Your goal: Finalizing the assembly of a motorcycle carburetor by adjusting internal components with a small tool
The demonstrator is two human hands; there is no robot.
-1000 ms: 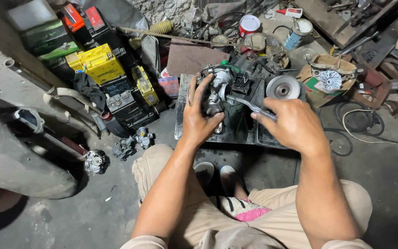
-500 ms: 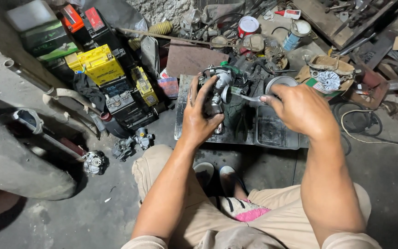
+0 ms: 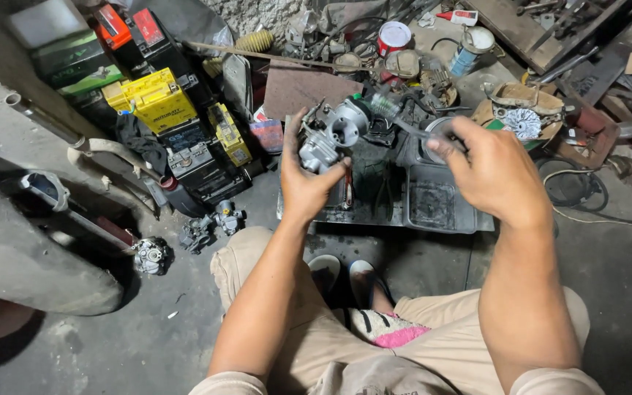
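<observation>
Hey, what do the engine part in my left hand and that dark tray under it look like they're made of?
The carburetor in the left hand looks like cast metal, probably aluminium: dull silver-grey, matte, with moulded ports and bosses. The tray looks like thin sheet metal or hard plastic with a raised rim; a black greasy film hides which. The slim tool in the right hand is blurred, with a seemingly translucent handle.

Grey concrete floor (image 3: pixel 111 351), oil-stained; rough stone wall (image 3: pixel 257 11) at back; dim light.

thin tool (image 3: pixel 411 130) motion-blurred, its grip hidden in right hand (image 3: pixel 493 170), fingers' hold unclear
</observation>
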